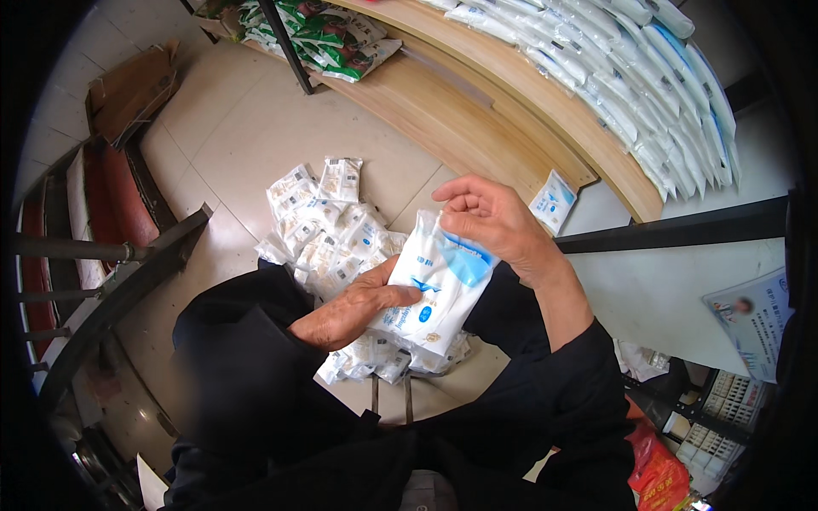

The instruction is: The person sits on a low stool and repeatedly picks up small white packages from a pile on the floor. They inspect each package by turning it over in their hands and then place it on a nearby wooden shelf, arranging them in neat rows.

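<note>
A white and blue plastic packet [436, 294] is held up in front of me, tilted, above a pile of small packets. My left hand [354, 308] grips its left side, thumb across the front and the other fingers hidden behind. My right hand [494, 223] is at the packet's upper right corner, fingers curled and thumb against the top edge. Below and beyond them, many small white printed packets [328, 226] lie heaped, some of them hidden by the held packet and my arms.
Rows of filled white bags [613, 94] stand on a wooden shelf [520, 51] at the far right. Green and red bags [319, 38] lie farther left. One loose packet [554, 202] rests by the shelf. A metal rack [128, 255] is at left, a red bag [656, 464] at lower right.
</note>
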The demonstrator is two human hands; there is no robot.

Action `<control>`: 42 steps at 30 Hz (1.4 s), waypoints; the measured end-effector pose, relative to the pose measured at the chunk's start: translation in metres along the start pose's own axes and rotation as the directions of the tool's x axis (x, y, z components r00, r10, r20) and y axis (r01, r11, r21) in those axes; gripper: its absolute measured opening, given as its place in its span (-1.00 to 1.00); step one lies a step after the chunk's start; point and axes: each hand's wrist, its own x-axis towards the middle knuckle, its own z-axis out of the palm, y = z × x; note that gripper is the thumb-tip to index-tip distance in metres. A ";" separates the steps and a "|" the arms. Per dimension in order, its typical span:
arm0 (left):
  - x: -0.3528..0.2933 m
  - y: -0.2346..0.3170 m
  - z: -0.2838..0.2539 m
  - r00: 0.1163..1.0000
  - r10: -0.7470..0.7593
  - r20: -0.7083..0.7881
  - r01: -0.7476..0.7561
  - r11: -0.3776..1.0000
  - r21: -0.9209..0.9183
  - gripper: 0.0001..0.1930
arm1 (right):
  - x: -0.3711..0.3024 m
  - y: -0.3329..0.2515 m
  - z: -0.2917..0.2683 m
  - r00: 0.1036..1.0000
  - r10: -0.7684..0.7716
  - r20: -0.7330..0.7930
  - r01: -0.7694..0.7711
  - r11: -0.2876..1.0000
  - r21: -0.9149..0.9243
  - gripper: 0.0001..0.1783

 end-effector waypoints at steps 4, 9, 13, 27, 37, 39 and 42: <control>0.002 -0.004 0.001 1.000 -0.002 -0.006 0.003 0.998 0.067 -0.24 | 0.006 0.016 -0.001 0.997 0.017 0.079 -0.008 0.993 -0.114 -0.84; 0.005 -0.001 0.002 0.998 -0.065 0.015 0.066 0.995 -0.072 -0.27 | 0.009 0.023 0.007 0.980 -0.194 -0.038 0.155 0.872 -0.464 -0.83; 0.003 0.000 0.003 0.999 -0.042 -0.025 0.038 0.991 -0.129 -0.27 | 0.010 0.022 -0.004 0.978 -0.151 -0.141 0.101 0.943 -0.316 -0.68; 0.002 0.011 0.000 0.963 0.224 -0.148 -0.246 0.957 -0.156 -0.40 | 0.006 0.021 0.015 0.971 0.139 -0.196 -0.095 0.972 0.216 -0.55; 0.000 0.022 -0.006 0.903 0.291 -0.316 -0.373 0.896 -0.241 -0.43 | -0.001 0.022 0.032 0.990 0.140 0.030 -0.142 0.987 0.070 -0.50; 0.001 0.023 -0.007 0.911 0.286 -0.298 -0.368 0.890 -0.269 -0.46 | -0.001 0.023 0.032 0.993 0.118 0.015 -0.119 0.985 0.123 -0.54; 0.000 0.026 -0.009 0.927 0.256 -0.275 -0.336 0.892 -0.302 -0.45 | -0.003 0.020 0.033 0.986 0.168 0.003 -0.165 0.970 0.179 -0.61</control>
